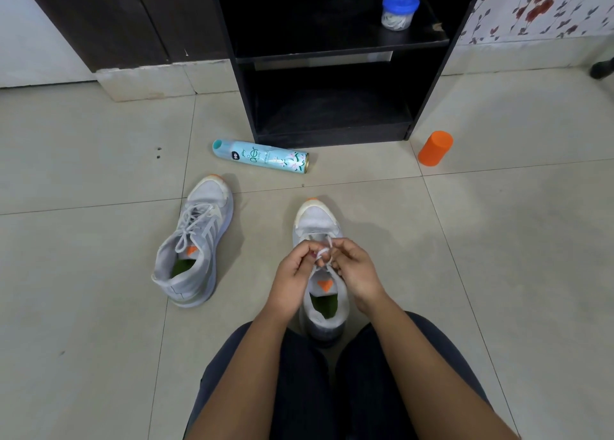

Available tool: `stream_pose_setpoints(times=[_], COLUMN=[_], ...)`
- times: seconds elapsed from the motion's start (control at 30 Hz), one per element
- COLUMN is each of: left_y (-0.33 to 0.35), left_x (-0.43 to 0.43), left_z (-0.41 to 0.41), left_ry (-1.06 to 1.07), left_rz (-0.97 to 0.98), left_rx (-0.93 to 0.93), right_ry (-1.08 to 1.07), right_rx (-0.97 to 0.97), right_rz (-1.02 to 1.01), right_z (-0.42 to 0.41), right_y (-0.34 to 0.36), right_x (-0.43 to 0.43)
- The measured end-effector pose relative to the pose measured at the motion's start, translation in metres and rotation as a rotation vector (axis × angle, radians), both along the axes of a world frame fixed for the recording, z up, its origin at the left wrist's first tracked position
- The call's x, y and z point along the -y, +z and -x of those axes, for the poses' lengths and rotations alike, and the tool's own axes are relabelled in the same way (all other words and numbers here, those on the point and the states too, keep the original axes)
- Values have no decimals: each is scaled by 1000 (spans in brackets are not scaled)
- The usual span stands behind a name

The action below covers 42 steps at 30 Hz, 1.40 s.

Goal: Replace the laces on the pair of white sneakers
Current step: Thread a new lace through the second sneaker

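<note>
from the head view, low in the centre of the frame, the person's left hand [294, 275] and right hand [354, 270] meet over the throat of a white mesh sneaker with an orange toe tip [317, 222]. both hands have their fingers curled in, pinching the thin white lace [323, 253] between fingertips, with a small loop of it showing between them. this sneaker stands on the pale tiled floor [498, 257] with its toe pointing up the frame and its heel between the person's dark-trousered knees.

left of centre lies the second white mesh sneaker [192, 240], well apart from the first, already laced, its lace ends lying loose over the tongue, an orange tab and green insole showing inside.

above the shoes, in the middle of the frame, a light blue aerosol spray can [260, 156] lies on its side just in front of a black open shelf unit [327, 74]. on the upper shelf sits a clear plastic jar with a blue lid [399, 11]. to the right of the unit, an orange plastic cylinder [435, 148] rests on the floor.
</note>
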<state>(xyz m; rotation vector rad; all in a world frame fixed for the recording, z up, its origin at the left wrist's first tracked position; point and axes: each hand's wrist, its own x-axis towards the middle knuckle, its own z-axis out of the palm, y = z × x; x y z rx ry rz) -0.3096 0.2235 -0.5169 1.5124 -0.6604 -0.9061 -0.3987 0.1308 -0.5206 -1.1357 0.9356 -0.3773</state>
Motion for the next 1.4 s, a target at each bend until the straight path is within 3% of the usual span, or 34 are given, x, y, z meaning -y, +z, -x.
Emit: stream_pose_setpoints(times=[0.43, 0.7, 0.87, 1.0, 1.1, 1.3, 1.4], left_y=[1, 4, 4, 5, 5, 6, 6], left_x=[3, 3, 2, 1, -2, -1, -1], left_z=[-5, -3, -5, -4, -6, -3, -4], left_ry=[216, 219, 251, 200, 138, 68, 68], left_rz=[-54, -75, -105, -106, -116, -215, -217], left_rx=[-234, -184, -161, -137, 13, 680, 814], right_ry=[101, 137, 213, 127, 101, 72, 49], right_rx=[-7, -15, -35, -66, -92, -92, -119], right_rz=[113, 239, 422, 374, 300, 250, 270], right_z=[3, 3, 7, 4, 0, -4, -5], right_y=[-2, -7, -5, -9, -14, -17, -17], right_x=[5, 5, 0, 4, 5, 5, 4])
